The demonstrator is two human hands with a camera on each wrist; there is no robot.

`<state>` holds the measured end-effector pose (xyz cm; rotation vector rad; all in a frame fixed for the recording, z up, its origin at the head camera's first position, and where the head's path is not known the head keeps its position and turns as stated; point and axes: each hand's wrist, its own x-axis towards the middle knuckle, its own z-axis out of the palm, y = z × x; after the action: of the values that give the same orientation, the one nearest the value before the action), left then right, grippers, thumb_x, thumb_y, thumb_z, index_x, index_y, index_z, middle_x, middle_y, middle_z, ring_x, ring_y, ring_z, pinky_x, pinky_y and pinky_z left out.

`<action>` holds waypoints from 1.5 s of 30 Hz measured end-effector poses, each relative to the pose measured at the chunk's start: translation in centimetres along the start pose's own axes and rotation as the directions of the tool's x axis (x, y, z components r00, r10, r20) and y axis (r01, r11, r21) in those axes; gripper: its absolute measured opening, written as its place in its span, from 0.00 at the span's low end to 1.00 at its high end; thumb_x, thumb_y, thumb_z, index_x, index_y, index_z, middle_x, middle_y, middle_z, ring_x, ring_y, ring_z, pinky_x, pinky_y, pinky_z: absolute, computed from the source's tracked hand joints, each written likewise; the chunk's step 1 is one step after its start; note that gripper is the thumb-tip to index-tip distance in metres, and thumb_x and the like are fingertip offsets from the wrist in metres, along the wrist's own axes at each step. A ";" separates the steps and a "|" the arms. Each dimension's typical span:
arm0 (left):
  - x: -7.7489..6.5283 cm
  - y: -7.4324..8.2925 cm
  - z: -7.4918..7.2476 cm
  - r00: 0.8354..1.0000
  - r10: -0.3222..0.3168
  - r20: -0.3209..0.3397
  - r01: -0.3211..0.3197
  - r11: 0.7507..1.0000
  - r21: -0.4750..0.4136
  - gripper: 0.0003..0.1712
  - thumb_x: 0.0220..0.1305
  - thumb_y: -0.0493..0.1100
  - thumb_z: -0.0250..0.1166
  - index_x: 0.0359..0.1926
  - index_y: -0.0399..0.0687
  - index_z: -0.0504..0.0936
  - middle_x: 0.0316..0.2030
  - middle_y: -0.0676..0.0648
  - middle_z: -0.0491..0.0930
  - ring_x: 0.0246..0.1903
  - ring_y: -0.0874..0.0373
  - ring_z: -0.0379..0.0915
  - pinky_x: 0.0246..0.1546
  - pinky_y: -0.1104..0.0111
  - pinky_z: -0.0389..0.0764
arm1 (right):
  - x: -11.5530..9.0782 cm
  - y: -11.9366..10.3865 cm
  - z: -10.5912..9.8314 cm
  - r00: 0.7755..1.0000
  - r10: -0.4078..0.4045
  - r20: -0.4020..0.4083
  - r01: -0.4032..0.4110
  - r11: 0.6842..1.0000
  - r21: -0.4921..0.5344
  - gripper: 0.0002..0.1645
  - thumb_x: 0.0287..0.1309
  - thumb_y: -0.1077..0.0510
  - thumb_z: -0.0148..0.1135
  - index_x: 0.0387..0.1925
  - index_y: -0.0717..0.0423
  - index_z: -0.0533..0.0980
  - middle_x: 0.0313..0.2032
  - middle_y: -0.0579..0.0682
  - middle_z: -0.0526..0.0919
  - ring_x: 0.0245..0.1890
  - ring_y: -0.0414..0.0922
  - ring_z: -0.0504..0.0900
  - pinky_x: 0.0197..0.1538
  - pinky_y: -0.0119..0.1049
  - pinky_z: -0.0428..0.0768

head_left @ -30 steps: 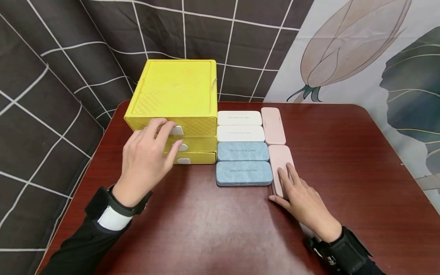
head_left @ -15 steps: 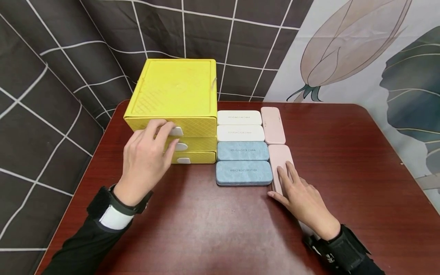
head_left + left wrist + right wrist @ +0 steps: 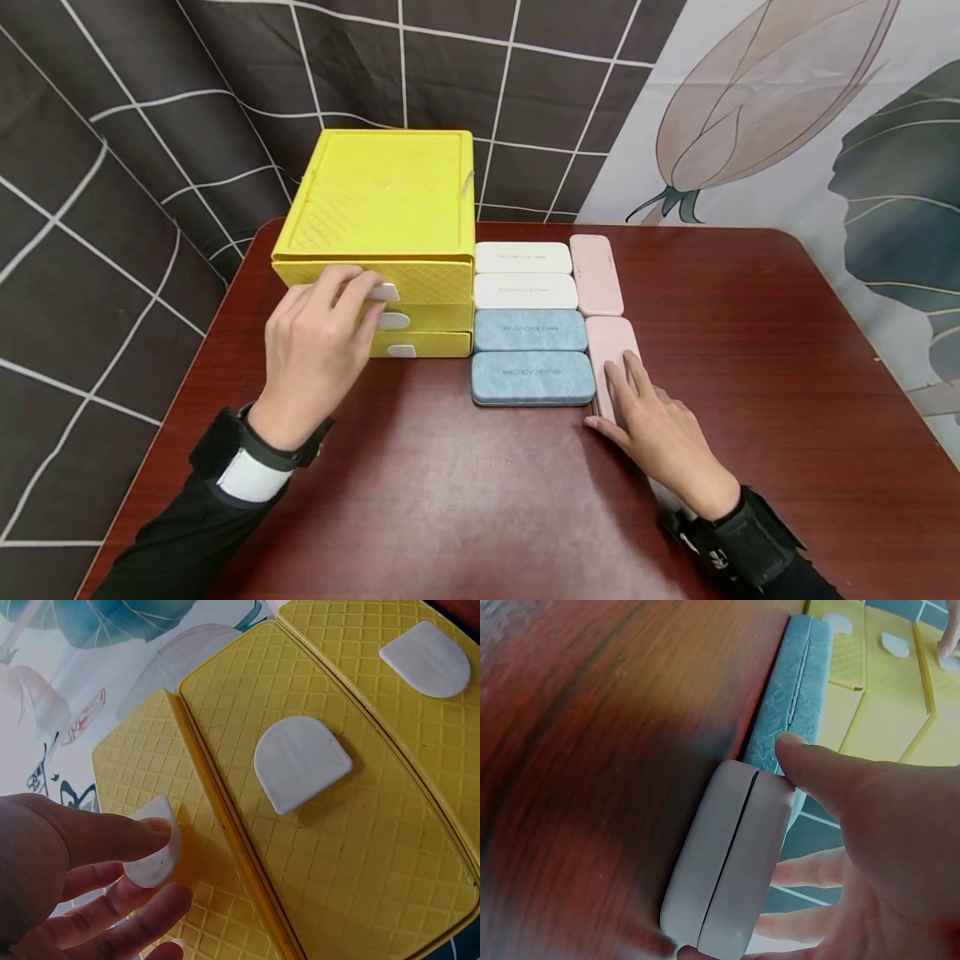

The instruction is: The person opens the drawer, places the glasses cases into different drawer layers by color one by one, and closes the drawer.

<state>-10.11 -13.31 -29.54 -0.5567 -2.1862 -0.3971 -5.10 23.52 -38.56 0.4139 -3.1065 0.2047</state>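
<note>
A yellow drawer box (image 3: 397,192) with stacked drawers stands at the table's back left. My left hand (image 3: 315,342) pinches the white handle tab (image 3: 154,859) of the top drawer (image 3: 438,283), thumb pressed on it. That drawer's front sits slightly forward of the box top. The middle handle tab (image 3: 300,761) and the lower handle tab (image 3: 429,660) are untouched. My right hand (image 3: 667,433) rests on the nearer pink case (image 3: 611,342), fingers spread loosely over its top and thumb at its left corner. In the right wrist view, the pink case (image 3: 727,862) is closed.
Two blue cases (image 3: 532,379) and two white cases (image 3: 525,292) lie in a column against the box's right side. A second pink case (image 3: 596,275) lies behind the first. Dark checked cloth (image 3: 450,75) hangs behind the brown table (image 3: 465,500).
The top drawer has come slightly toward me, and a thin gap shows under the box top. My left thumb has closed in on the handle tab. The right hand stays nearly still.
</note>
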 end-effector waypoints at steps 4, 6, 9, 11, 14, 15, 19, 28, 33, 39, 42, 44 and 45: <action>-0.1 0.0 0.0 1.000 0.006 -0.014 -0.006 1.000 -0.003 0.10 0.59 0.40 0.62 0.41 0.42 0.82 0.38 0.46 0.78 0.27 0.49 0.74 0.30 0.60 0.74 | 0.1 0.0 -0.1 1.000 0.015 0.017 -0.015 1.000 -0.001 0.48 0.55 0.32 0.52 0.67 0.58 0.58 0.67 0.65 0.54 0.41 0.63 0.76 0.29 0.55 0.74; -0.1 0.0 0.0 1.000 0.010 -0.022 -0.010 1.000 -0.003 0.10 0.59 0.40 0.62 0.41 0.42 0.82 0.37 0.46 0.78 0.26 0.49 0.74 0.30 0.60 0.74 | 0.2 0.0 -0.2 1.000 0.022 0.022 -0.022 1.000 0.000 0.48 0.55 0.31 0.50 0.67 0.57 0.58 0.67 0.66 0.54 0.42 0.63 0.76 0.29 0.54 0.73; -0.2 -0.1 -0.1 0.999 0.015 -0.029 -0.015 1.000 -0.005 0.10 0.58 0.40 0.62 0.40 0.42 0.82 0.37 0.46 0.78 0.26 0.49 0.74 0.30 0.60 0.74 | 0.3 0.0 -0.1 0.999 0.030 0.022 -0.030 1.000 0.003 0.48 0.55 0.29 0.49 0.66 0.57 0.58 0.67 0.66 0.54 0.41 0.63 0.76 0.27 0.54 0.73; -0.2 0.0 -0.1 0.999 0.017 -0.031 -0.018 1.000 -0.008 0.10 0.58 0.40 0.63 0.41 0.42 0.82 0.36 0.45 0.78 0.26 0.49 0.74 0.30 0.60 0.74 | 0.4 0.0 -0.1 0.999 0.036 0.020 -0.036 0.999 0.004 0.49 0.54 0.29 0.49 0.66 0.57 0.58 0.67 0.66 0.54 0.41 0.63 0.76 0.26 0.53 0.73; -0.2 -0.1 -0.2 0.999 0.019 -0.033 -0.019 1.000 -0.014 0.12 0.57 0.40 0.64 0.41 0.41 0.82 0.36 0.45 0.78 0.26 0.48 0.73 0.29 0.59 0.74 | 0.5 -0.1 0.0 0.999 0.040 0.016 -0.040 0.999 0.000 0.49 0.54 0.28 0.49 0.66 0.57 0.58 0.67 0.66 0.54 0.39 0.63 0.76 0.25 0.53 0.72; -0.3 -0.1 -0.2 0.999 0.018 -0.034 -0.019 1.000 -0.015 0.12 0.56 0.40 0.64 0.42 0.41 0.82 0.36 0.44 0.78 0.26 0.48 0.73 0.29 0.59 0.74 | 0.6 -0.1 0.0 0.999 0.040 0.014 -0.040 0.999 0.000 0.49 0.54 0.29 0.50 0.66 0.57 0.58 0.67 0.66 0.54 0.39 0.63 0.76 0.24 0.53 0.72; -0.4 -0.1 -0.2 0.999 0.021 -0.032 -0.021 1.000 -0.014 0.14 0.55 0.40 0.66 0.43 0.41 0.82 0.37 0.43 0.78 0.26 0.47 0.72 0.28 0.59 0.74 | 0.7 -0.1 0.1 0.999 0.039 0.005 -0.039 0.999 -0.004 0.49 0.54 0.30 0.52 0.66 0.58 0.58 0.66 0.66 0.55 0.36 0.63 0.76 0.24 0.53 0.72; -0.8 -0.2 -0.1 0.998 0.020 -0.061 -0.022 0.999 -0.025 0.13 0.55 0.39 0.66 0.42 0.42 0.82 0.37 0.44 0.77 0.25 0.47 0.71 0.26 0.58 0.72 | 0.7 -0.3 0.2 0.999 0.038 -0.014 -0.038 0.999 -0.004 0.47 0.53 0.35 0.58 0.65 0.57 0.58 0.66 0.64 0.56 0.36 0.63 0.75 0.25 0.54 0.73; -0.9 -0.2 -0.1 0.998 0.023 -0.064 -0.025 0.999 -0.029 0.13 0.54 0.39 0.66 0.42 0.42 0.82 0.37 0.44 0.77 0.24 0.47 0.71 0.25 0.59 0.72 | 0.6 -0.4 0.1 0.999 0.046 -0.011 -0.046 0.999 -0.005 0.46 0.53 0.37 0.59 0.66 0.57 0.58 0.66 0.63 0.56 0.39 0.64 0.75 0.27 0.56 0.73; -1.1 -0.1 -0.2 0.998 0.028 -0.062 -0.031 0.999 -0.045 0.13 0.53 0.39 0.67 0.42 0.41 0.82 0.37 0.43 0.77 0.24 0.47 0.70 0.24 0.59 0.72 | 0.4 -0.3 0.2 0.999 0.044 -0.014 -0.044 0.999 -0.005 0.45 0.53 0.39 0.60 0.66 0.57 0.58 0.66 0.64 0.55 0.42 0.65 0.74 0.30 0.57 0.73; -1.2 -0.1 -0.4 0.998 0.030 -0.054 -0.032 0.999 -0.043 0.13 0.53 0.39 0.67 0.41 0.41 0.82 0.37 0.43 0.77 0.23 0.48 0.69 0.24 0.60 0.72 | 0.4 -0.2 0.2 0.999 0.041 -0.015 -0.041 0.999 -0.009 0.45 0.54 0.40 0.60 0.67 0.57 0.58 0.67 0.64 0.55 0.43 0.66 0.74 0.31 0.58 0.73; -1.2 -0.1 -0.5 0.998 0.032 -0.047 -0.034 0.999 -0.038 0.13 0.53 0.40 0.67 0.41 0.41 0.82 0.37 0.43 0.77 0.24 0.48 0.69 0.24 0.60 0.72 | 0.4 -0.2 0.2 0.999 0.043 -0.010 -0.043 0.999 -0.008 0.44 0.54 0.41 0.60 0.67 0.57 0.58 0.67 0.63 0.55 0.44 0.66 0.74 0.33 0.60 0.73; -1.2 -0.1 -0.5 0.998 0.033 -0.045 -0.035 0.999 -0.037 0.13 0.53 0.40 0.67 0.41 0.41 0.82 0.37 0.43 0.77 0.24 0.48 0.69 0.24 0.60 0.72 | 0.4 -0.2 0.1 0.999 0.046 -0.006 -0.046 0.999 -0.006 0.44 0.54 0.41 0.60 0.67 0.57 0.57 0.67 0.63 0.54 0.44 0.66 0.73 0.34 0.60 0.72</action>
<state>-9.13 -13.95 -30.18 -0.5994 -2.1280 -0.4289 -5.39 23.25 -38.66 0.3421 -3.1123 0.1956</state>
